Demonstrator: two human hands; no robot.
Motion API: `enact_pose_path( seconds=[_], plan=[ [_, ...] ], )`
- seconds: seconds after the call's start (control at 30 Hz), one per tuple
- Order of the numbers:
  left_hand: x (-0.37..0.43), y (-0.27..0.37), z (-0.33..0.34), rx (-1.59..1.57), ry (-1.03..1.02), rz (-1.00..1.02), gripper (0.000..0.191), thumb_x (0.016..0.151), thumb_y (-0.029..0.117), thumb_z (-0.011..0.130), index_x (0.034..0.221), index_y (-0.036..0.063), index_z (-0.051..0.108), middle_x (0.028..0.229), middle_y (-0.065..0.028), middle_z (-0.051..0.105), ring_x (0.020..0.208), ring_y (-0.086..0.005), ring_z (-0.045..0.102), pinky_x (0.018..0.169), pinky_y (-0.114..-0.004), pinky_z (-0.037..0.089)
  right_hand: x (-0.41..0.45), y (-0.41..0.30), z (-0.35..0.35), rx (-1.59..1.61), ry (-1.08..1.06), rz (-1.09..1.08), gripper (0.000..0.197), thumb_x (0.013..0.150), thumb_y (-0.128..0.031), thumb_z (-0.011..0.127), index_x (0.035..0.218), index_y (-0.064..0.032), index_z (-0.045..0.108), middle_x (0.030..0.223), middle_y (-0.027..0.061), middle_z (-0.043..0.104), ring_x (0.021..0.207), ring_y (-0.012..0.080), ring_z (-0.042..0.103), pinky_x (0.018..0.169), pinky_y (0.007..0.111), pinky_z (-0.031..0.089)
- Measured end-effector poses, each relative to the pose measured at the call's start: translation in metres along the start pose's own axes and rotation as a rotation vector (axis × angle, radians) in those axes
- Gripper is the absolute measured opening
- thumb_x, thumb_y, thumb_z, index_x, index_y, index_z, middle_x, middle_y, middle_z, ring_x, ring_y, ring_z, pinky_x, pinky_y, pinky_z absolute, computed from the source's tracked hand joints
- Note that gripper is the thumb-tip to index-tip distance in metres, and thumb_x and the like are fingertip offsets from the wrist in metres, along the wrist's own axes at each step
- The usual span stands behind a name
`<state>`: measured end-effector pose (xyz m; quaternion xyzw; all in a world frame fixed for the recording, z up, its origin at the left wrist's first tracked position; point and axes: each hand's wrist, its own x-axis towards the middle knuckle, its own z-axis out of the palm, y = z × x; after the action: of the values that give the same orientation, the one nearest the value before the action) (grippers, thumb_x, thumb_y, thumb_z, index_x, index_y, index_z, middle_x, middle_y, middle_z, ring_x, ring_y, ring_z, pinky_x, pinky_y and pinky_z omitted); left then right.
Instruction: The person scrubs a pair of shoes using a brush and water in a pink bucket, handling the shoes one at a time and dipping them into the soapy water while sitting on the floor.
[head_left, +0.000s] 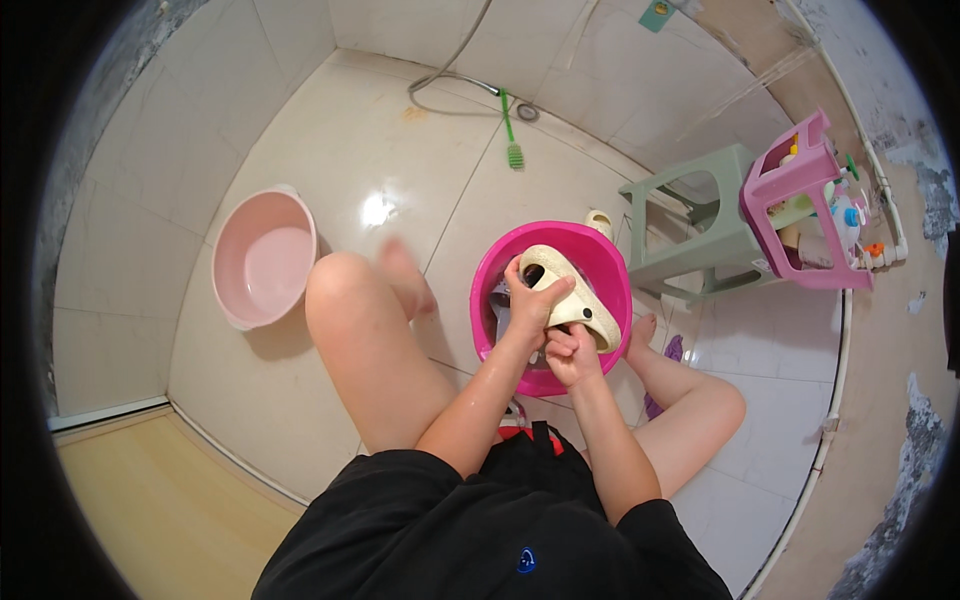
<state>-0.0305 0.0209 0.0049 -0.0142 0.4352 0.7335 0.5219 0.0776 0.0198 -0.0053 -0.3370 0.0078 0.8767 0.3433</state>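
A cream foam clog (566, 281) is held tilted over a bright pink plastic basin (486, 262) between my knees. My left hand (534, 300) grips the clog's upper part, with the thumb across it. At the clog's lower side is my right hand (574, 352), fingers curled by the strap and heel opening; whether it holds anything is hidden. Darker items and water lie partly hidden in the basin. A second cream shoe (599, 223) rests on the floor just behind the basin's rim.
A pale pink basin (274, 259) stands at left. A green brush (514, 150) lies by the shower hose (450, 75) and floor drain (528, 112). At right, a grey-green stool (675, 259) adjoins a pink stool (791, 176) with bottles. Purple cloth (653, 406) lies near my right leg.
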Motion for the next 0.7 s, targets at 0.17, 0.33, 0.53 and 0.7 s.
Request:
enact_pose_path(
  seconds=[0.17, 0.33, 0.53, 0.7],
  plan=[
    [0.000, 0.001, -0.003, -0.043, 0.107, -0.161, 0.087, 0.070, 0.001, 0.076, 0.136, 0.0070, 0.020, 0.122, -0.0175, 0.044, 0.102, -0.0277, 0.056, 0.077, -0.036, 0.056, -0.017, -0.005, 0.014, -1.463, 0.140, -0.275, 0.018, 0.085, 0.002, 0.050, 0.100, 0.0028, 0.059, 0.082, 0.0114, 0.059, 0.047, 0.0139, 0.054, 0.039, 0.028, 0.042],
    [0.003, -0.008, -0.007, -0.006, 0.125, -0.094, 0.087, 0.070, 0.002, 0.078, 0.136, 0.0050, 0.021, 0.122, -0.0170, 0.044, 0.106, -0.0265, 0.054, 0.081, -0.035, 0.054, -0.026, -0.014, 0.010, -2.062, -0.306, -0.961, 0.030, 0.079, 0.003, 0.051, 0.109, 0.0027, 0.056, 0.086, 0.0244, 0.061, 0.068, 0.0378, 0.061, 0.060, 0.043, 0.051],
    [-0.011, -0.007, 0.002, 0.104, 0.054, 0.012, 0.087, 0.069, 0.004, 0.079, 0.134, 0.0044, 0.022, 0.121, -0.0149, 0.044, 0.109, -0.0233, 0.052, 0.086, -0.033, 0.051, -0.011, -0.003, 0.003, -0.931, 0.197, -0.196, 0.011, 0.091, -0.004, 0.048, 0.100, -0.0015, 0.053, 0.075, 0.0031, 0.055, 0.038, 0.0072, 0.039, 0.034, 0.022, 0.037],
    [-0.007, -0.008, 0.002, 0.040, 0.061, 0.024, 0.086, 0.069, 0.004, 0.080, 0.134, 0.0046, 0.023, 0.121, -0.0143, 0.045, 0.108, -0.0224, 0.052, 0.086, -0.033, 0.051, -0.015, -0.016, 0.001, -0.251, 0.080, -0.022, 0.012, 0.094, -0.005, 0.044, 0.102, -0.0043, 0.052, 0.070, -0.0020, 0.047, 0.041, 0.0029, 0.035, 0.034, 0.017, 0.032]
  ],
)
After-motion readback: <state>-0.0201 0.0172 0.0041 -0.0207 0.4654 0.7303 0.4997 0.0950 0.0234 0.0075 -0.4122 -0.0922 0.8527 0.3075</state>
